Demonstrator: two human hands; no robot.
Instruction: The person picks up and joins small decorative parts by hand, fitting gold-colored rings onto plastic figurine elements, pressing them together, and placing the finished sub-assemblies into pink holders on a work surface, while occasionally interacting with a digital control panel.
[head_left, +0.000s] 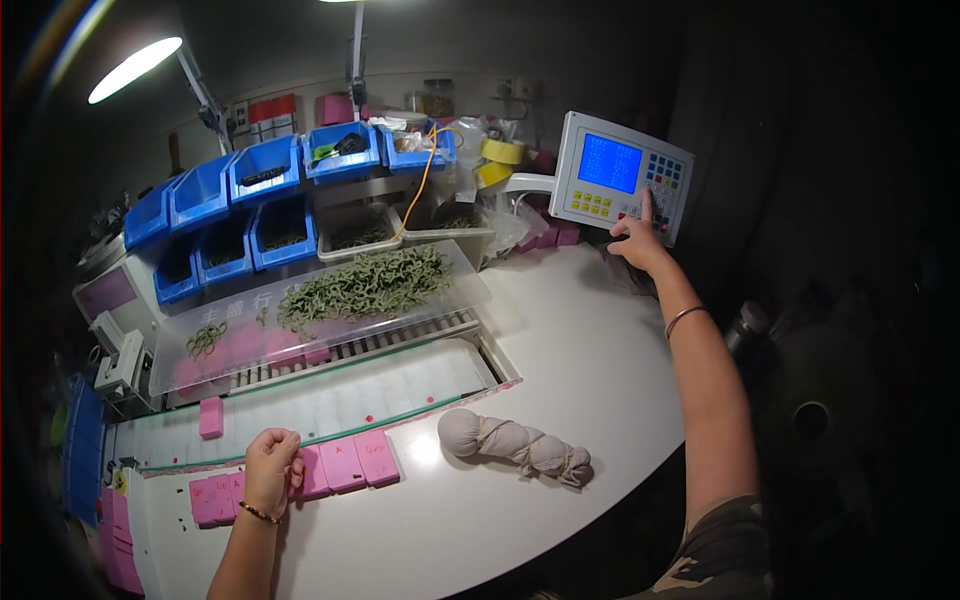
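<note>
Right hand [637, 243]: index finger stretched out with its tip at the keys, thumb apart, other fingers folded; whether it presses, I cannot tell.
Left hand [270, 468]: fingers curled closed above the pink blocks [342, 463]; whether they pinch anything is hidden.
Table [580, 350]: white, curved edge, a tied cloth bundle [515, 443] right of the blocks.
Behind: green curly pieces [365, 290] on a clear sheet [230, 335], blue bins [268, 165], a lit lamp [135, 70], dim room.
Control panel [642, 180]: far right, beyond the table, screen facing the person, long axis sloping down rightward.
Block row: near edge, running left to right, rising slightly rightward.
</note>
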